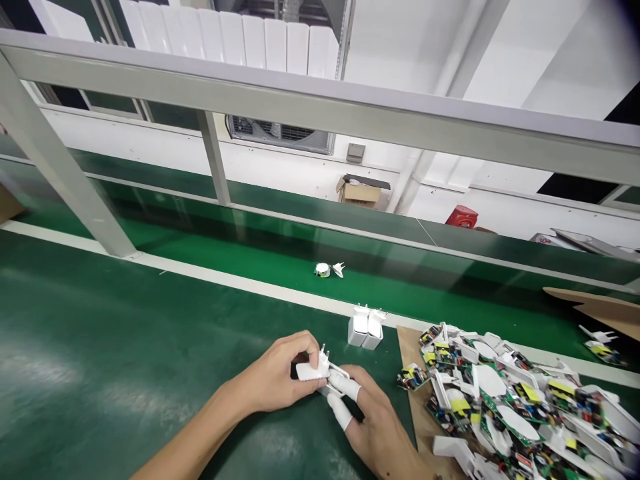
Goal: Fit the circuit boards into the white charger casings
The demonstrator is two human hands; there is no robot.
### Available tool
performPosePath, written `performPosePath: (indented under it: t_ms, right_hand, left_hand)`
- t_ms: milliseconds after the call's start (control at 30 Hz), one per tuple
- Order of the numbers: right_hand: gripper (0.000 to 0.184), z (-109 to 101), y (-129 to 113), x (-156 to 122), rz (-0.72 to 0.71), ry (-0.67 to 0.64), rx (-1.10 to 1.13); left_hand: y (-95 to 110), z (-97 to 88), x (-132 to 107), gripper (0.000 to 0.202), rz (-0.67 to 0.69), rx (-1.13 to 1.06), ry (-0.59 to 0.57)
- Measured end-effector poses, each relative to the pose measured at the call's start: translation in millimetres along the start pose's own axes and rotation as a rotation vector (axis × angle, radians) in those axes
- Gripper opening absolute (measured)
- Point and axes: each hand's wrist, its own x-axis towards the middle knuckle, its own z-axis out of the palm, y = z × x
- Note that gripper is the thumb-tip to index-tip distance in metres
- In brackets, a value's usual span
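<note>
White plastic charger plug (311,369) lies gripped between both hands near the green bench's front edge, long axis left-right, prongs up. Left hand (274,378) clasps its body; right hand (367,420), in white finger cots, pinches its right end.

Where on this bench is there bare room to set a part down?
The green mat left of the left hand is bare out to the frame post. Right of the right hand it is crowded: the pile of boards and shells covers the cardboard.
</note>
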Motion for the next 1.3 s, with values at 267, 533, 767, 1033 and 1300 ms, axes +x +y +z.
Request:
performPosePath:
  t_ms: [267, 533, 767, 1033, 1300]
  right_hand:
    - [0.047, 2, -15, 14, 0.654, 0.177, 1.041]
    - [0.046, 1, -30, 17, 0.728, 0.171, 1.224]
    - [0.026, -1, -18, 8, 0.26, 0.379, 0.381]
    - [0.018, 2, -12, 4, 0.0, 0.157, -0.148]
    - [0.085, 17, 0, 2, 0.367, -0.02, 0.186]
  left_hand:
    - [12, 19.9, -9, 0.124, 0.151, 0.174, 0.041]
    - [15, 34.5, -6, 0.096, 0.366, 0.307, 0.215]
    - [10, 26.8, -9, 0.096, 0.236, 0.21, 0.278]
    - [16, 18.8, -3, 0.019, 0.15, 0.098, 0.281]
    - [18, 32.6, -2, 0.024, 0.084, 0.078, 0.212]
